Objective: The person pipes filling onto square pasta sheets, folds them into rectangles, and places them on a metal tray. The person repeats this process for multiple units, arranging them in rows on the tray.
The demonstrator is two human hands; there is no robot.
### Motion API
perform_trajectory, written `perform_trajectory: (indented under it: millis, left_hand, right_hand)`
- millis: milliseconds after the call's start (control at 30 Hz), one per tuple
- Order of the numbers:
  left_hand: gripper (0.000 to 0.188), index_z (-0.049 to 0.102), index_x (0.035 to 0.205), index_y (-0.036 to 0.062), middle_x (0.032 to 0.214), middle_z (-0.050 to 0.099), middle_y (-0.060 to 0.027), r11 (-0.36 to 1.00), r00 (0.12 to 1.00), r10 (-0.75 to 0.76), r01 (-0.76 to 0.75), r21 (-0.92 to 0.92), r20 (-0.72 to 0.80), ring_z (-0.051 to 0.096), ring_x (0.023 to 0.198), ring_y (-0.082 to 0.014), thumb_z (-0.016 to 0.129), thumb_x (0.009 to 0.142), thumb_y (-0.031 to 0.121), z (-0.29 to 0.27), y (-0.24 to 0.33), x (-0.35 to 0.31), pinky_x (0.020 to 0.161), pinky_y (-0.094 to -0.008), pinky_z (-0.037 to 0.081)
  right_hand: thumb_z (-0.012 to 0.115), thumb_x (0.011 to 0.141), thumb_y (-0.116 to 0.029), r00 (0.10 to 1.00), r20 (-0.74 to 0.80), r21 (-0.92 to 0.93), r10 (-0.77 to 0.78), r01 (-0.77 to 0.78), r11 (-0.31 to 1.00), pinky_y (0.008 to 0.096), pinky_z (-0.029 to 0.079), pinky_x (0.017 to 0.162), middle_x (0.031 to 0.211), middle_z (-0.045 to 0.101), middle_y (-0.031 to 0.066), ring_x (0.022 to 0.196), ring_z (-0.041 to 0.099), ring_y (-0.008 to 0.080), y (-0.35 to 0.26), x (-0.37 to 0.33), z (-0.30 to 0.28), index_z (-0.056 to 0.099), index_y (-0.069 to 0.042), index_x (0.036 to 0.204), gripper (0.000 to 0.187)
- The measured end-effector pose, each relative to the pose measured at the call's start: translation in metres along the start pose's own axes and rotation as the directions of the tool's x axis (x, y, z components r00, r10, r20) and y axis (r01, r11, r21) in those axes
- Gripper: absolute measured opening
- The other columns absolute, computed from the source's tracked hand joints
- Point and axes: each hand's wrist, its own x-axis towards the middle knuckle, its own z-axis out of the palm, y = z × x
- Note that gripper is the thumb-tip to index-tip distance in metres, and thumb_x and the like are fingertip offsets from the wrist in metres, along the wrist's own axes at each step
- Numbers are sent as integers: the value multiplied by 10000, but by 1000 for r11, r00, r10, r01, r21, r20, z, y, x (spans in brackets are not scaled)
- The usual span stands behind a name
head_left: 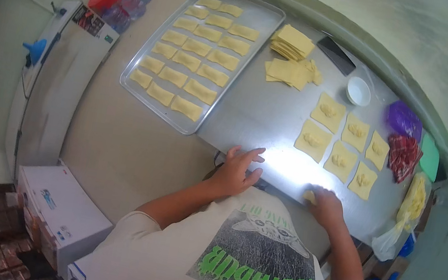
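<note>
The walls (431, 50) are pale. On the left, a white appliance (58, 96) stands on the beige floor (108, 127). A bright reflection (294, 161) shines on the metal table (236, 118).

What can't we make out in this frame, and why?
Head view: dough piece, mostly covered by the right hand; pinched or pressed, can't tell.
Head view: left hand, underside hidden by the hand itself; contact with the metal table unclear.
Head view: filling mounds, too small and blurred to identify.
Head view: stacked dough sheets, overlapping; can't count.
</note>
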Motion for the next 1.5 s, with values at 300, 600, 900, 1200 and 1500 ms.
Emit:
perform_trajectory:
  millis: [300, 600, 900, 1200, 1500]
  left_hand:
    - [648, 433, 1470, 9, 1480, 507, -204, 811, 877, -150, 373, 450, -456, 478, 1347, -368, 659, 958, 336, -127, -100, 7, 1160, -625, 219]
    - [723, 432, 1497, 18, 1462, 512, -166, 841, 982, -109, 174, 513, -156, 449, 1373, -315, 625, 971, 474, -171, -132, 64, 1162, -624, 191]
    - [725, 440, 1509, 44, 1480, 487, -135, 777, 969, 222, -106, 621, -112, 422, 1393, -288, 608, 976, 506, -196, -168, 160, 1167, -617, 196]
    - [738, 411, 1536, 60, 1568, 442, -152, 807, 985, 126, -173, 565, 121, 409, 1438, -296, 579, 991, 528, -215, -178, 257, 1177, -631, 185]
    - [669, 456, 1503, 63, 1466, 553, -160, 837, 953, 303, -258, 483, -15, 498, 1369, -304, 535, 1023, 522, -222, -176, 295, 1190, -608, 189]
  right_hand:
    - [818, 767, -166, 960, 238, 334, 148, -224, 916, 362, 539, 794, 939, 721, 145, 843, 684, 229, -76, 59, -98, 683, 5, 1119, 414]
    - [765, 831, -74, 975, 219, 601, 23, -154, 784, 310, 566, 798, 966, 705, 66, 874, 697, 153, -178, 156, -129, 674, 2, 1129, 321]
    - [784, 830, -114, 969, 246, 581, 16, -161, 798, 326, 551, 881, 1060, 733, 85, 964, 688, 164, -230, 217, -135, 666, 2, 1212, 415]
    - [784, 838, -134, 975, 207, 692, 85, -207, 692, 332, 538, 906, 1059, 733, 96, 956, 682, 171, -237, 248, -139, 658, 7, 1231, 436]
    - [749, 841, -131, 992, 121, 711, 43, -117, 693, 334, 531, 920, 1094, 739, 125, 991, 697, 195, -238, 307, -168, 659, 3, 1263, 452]
